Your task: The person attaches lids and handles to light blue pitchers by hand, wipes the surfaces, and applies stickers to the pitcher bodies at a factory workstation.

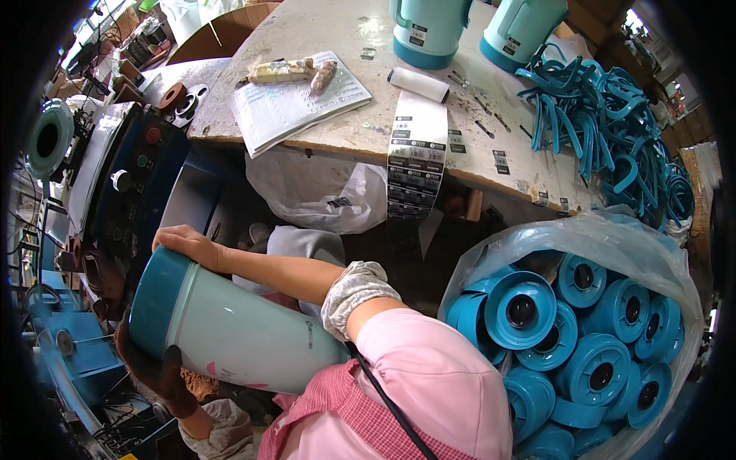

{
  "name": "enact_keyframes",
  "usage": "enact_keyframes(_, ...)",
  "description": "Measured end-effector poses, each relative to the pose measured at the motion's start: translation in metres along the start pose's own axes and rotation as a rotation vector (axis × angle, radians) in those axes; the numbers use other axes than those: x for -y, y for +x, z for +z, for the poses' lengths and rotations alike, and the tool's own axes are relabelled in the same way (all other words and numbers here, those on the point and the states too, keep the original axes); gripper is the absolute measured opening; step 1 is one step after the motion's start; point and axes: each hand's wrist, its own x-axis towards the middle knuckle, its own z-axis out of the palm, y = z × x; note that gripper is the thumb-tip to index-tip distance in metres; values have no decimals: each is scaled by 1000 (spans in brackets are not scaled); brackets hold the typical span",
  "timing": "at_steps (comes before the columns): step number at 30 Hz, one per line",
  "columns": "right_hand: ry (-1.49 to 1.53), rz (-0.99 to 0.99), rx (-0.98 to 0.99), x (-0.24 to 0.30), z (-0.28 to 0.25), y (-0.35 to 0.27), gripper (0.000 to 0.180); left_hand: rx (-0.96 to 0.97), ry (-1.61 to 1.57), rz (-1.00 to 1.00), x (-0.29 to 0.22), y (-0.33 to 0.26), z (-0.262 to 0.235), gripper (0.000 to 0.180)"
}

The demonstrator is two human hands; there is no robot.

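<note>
Right hand (186, 245), bare, lies over the top end of a pale green jug (238, 333), its fingers curled down over the jug's dark teal rim band and gripping it. The forearm crosses the view from a pink sleeve (433, 376) with a grey patterned cuff. The left hand (157, 372), in a dark work glove, is closed on the same jug from below, with one finger pressed against the pale wall just beside the teal band. The jug is held on its side between the two hands at the lower left, its teal end pointing up and left toward a blue machine (126, 184) with round knobs, and a small pink mark shows near its lower edge. Beyond the hands stands a worn pale table (337, 23). An open booklet (299, 103) lies on it with two small wrapped bits on top, and near it a white roll of labels (418, 84) trails a long strip of dark stickers over the table's front edge. Two more pale green jugs (429, 31) stand upright at the back of the table, and a heap of teal handles (606, 123) covers its right end. Below that, at the right, a clear plastic bag (613, 234) is full of round teal bases (521, 310) with dark centre holes. A crumpled white bag (314, 192) sits under the table.
</note>
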Motion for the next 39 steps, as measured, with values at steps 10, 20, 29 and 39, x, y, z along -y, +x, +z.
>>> enact_keyframes(10, -926, -424, -419, 96, -159, -14, 10, 117, 677, 453, 60, 14, -6, 58)
enact_keyframes(20, -2216, 761, -2093, 538, -381, -333, 43, 399, 539, 723, 108, -83, 87, 24)
enact_keyframes(29, -840, 314, -1530, 569, -366, -355, 29, 509, -288, 54, 42, 48, 97, 32)
enact_keyframes(39, -2119, -279, -1841, 529, -416, -292, 59, 790, -766, 103, 6, 35, 104, 26)
